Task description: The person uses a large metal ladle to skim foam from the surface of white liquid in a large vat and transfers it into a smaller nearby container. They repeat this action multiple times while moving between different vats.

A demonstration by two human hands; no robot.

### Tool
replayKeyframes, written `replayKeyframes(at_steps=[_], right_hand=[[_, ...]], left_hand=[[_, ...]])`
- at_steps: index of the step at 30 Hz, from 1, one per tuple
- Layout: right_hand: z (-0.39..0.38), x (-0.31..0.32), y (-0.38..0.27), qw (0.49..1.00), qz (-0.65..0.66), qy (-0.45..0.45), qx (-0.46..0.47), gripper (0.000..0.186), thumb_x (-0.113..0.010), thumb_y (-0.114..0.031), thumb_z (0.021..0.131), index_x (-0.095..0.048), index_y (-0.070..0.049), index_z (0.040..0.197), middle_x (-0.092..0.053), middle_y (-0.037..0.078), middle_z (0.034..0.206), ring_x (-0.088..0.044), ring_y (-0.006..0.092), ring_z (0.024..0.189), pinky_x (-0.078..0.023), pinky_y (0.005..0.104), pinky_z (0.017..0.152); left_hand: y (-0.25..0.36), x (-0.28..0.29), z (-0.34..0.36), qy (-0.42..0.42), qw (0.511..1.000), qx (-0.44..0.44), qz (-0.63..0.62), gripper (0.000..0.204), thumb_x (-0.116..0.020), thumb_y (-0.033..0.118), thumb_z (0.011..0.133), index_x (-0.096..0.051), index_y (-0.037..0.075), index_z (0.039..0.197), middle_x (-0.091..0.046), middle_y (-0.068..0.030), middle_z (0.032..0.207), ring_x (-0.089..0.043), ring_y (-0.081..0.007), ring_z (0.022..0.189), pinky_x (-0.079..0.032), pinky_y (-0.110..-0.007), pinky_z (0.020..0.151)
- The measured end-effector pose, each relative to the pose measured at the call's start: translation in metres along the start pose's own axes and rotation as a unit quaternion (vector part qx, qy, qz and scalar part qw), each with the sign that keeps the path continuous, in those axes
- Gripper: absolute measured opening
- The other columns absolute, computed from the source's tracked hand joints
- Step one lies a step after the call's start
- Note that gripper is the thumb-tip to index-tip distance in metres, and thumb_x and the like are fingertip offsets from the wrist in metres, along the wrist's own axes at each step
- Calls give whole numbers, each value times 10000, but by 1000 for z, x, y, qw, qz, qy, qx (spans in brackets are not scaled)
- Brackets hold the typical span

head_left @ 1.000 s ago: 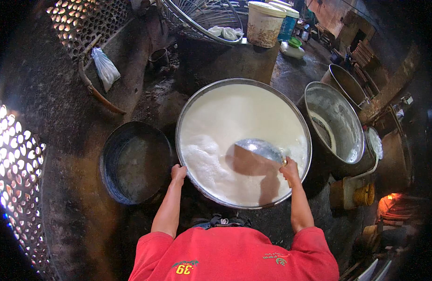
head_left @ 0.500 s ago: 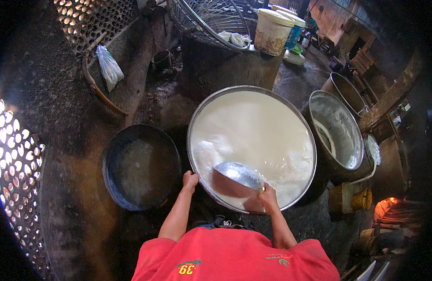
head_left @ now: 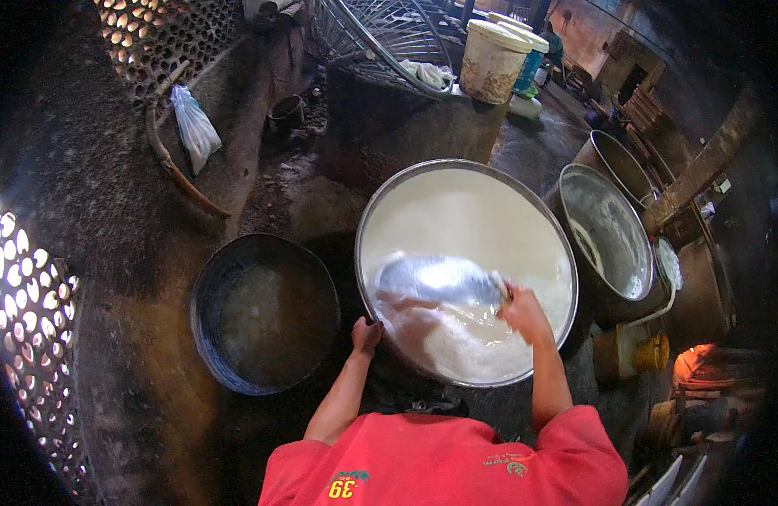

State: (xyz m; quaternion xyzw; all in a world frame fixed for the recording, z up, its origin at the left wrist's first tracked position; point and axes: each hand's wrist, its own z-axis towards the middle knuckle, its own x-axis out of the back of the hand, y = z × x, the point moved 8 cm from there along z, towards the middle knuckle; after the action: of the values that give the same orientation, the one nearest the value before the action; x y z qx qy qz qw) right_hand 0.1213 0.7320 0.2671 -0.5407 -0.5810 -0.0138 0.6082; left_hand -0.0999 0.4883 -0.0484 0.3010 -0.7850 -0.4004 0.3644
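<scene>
A wide round metal vat [head_left: 571, 329] stands in front of me, filled with a milky white liquid [head_left: 465, 211] that is frothy on the near side. My left hand [head_left: 368, 335] is closed on the vat's rim at its near left. In my right hand [head_left: 526, 314] is the short handle of a shiny metal scoop [head_left: 435, 280]. The scoop is at the liquid's surface, slightly blurred by motion, its broad bowl pointing left. How deep its lower edge dips cannot be made out.
A dark round basin [head_left: 205, 358] sits left of the vat. To the right are a large metal pot [head_left: 625, 268], a yellow container [head_left: 650, 354] and a fire [head_left: 692, 363]. A stained white bucket [head_left: 492, 63] stands on the far ledge beside a slatted basket [head_left: 380, 42].
My right hand has moved the scoop farther from me and to the right across the liquid. My left hand stays on the rim. The whole view has shifted a little.
</scene>
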Motion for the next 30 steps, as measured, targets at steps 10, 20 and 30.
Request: replayKeyframes(at_steps=[10,20,30], right_hand=[[115,-25,8,966,-255,26,26,412,-538,-121,783,-569,-21,1182,-629,209,1104,-592,377,1022,-476,451,887],[59,-37,123,959,-271,-51,-69,312,-515,-180,837,-638,-124,1118,-632,181,1064,-593,375,1000,-493,454,859],[-18,3,224,958,-270,-25,-94,353,-580,-222,782,-615,-19,1068,-639,233,1035,-607,410,969,-495,475,850]], left_hand=[[33,6,-26,16,996,84,20,333,-697,194,778,-613,-27,1013,-659,-190,1011,-622,-340,964,-466,-414,805],[11,-3,-12,23,997,75,-22,362,-711,189,763,-612,-40,1025,-648,-223,1051,-612,-365,1003,-466,-419,833],[23,4,-19,7,994,93,-51,237,-621,119,777,-598,-43,949,-630,-134,846,-588,-229,708,-440,-374,563]])
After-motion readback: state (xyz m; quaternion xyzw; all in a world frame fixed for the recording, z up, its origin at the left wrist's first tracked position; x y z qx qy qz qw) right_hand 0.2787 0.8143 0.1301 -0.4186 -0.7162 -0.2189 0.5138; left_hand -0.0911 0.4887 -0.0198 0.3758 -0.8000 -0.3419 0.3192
